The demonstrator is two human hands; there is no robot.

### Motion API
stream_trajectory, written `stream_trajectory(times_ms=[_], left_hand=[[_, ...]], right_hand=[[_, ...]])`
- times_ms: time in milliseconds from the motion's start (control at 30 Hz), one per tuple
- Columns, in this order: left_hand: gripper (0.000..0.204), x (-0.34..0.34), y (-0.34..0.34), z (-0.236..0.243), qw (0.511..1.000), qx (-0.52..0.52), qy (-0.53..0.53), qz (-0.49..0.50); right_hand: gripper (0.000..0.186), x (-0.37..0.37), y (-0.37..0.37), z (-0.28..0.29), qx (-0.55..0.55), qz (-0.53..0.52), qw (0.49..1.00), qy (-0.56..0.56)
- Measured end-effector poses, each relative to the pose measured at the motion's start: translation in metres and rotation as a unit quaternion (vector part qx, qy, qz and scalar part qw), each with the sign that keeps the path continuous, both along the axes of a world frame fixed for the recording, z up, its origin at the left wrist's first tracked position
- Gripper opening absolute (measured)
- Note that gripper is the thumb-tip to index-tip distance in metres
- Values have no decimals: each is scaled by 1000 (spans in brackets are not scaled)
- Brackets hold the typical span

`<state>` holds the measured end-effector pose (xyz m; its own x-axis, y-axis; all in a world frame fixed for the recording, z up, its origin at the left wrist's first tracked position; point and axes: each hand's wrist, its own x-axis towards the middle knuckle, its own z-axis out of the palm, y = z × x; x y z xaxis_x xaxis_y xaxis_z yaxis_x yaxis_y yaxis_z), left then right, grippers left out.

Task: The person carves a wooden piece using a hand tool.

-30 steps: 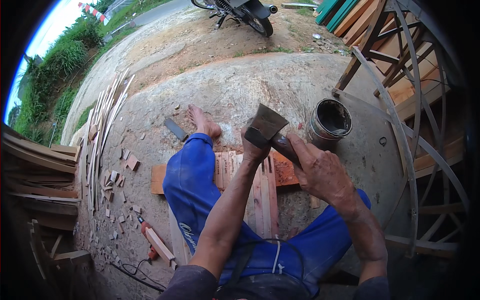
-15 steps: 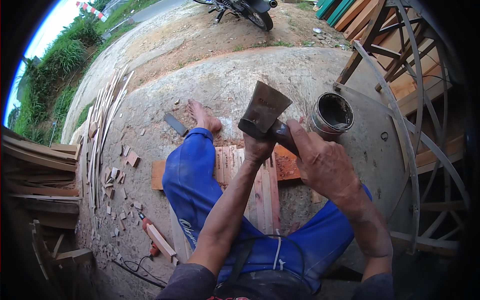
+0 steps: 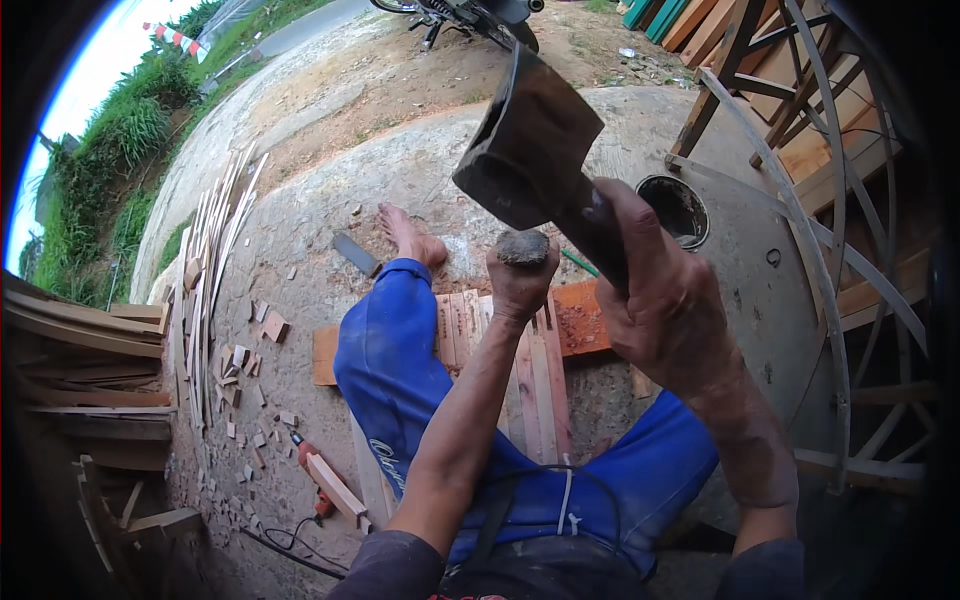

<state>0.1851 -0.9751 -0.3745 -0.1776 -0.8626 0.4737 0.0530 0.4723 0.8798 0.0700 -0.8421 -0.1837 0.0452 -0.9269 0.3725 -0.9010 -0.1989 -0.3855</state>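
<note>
My right hand (image 3: 665, 300) grips a hatchet (image 3: 535, 145) by its handle near the head. The hatchet's dark steel head is raised, its blunt back tilted down to the left. Below it, my left hand (image 3: 522, 285) is closed round an upright chisel (image 3: 522, 247), judging by its battered grey top; the lower end is hidden by the hand. A gap separates hatchet and chisel. Several pale wooden strips (image 3: 525, 385), some with marks or slots, lie side by side between my legs. They rest across an orange-brown board (image 3: 585, 325).
A dark bucket (image 3: 675, 205) stands beyond my right hand, with a thin green stick (image 3: 578, 263) left of it. Left of my leg lie a red power drill (image 3: 318, 480), wood offcuts (image 3: 275, 327) and long thin strips (image 3: 205, 260). A curved metal frame (image 3: 835, 300) stands at right.
The right hand has lifted the hatchet up and toward me, off the top of the chisel, which now shows. The left hand has stayed nearly in place.
</note>
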Motion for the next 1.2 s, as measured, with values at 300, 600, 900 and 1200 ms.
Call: stream_trajectory(times_ms=[300, 600, 900, 1200], left_hand=[[13, 8, -36, -29, 991, 30, -132, -13], [14, -7, 5, -2, 999, -3, -44, 19], [15, 4, -37, -21, 982, 184, 26, -23], [24, 5, 24, 0, 997, -63, -35, 37]], right_hand=[[63, 1, 6, -10, 117, 26, 993, 16], [55, -7, -5, -38, 137, -25, 990, 4], [49, 4, -11, 25, -11, 37, 994, -98], [53, -6, -8, -55, 243, -6, 968, 63]])
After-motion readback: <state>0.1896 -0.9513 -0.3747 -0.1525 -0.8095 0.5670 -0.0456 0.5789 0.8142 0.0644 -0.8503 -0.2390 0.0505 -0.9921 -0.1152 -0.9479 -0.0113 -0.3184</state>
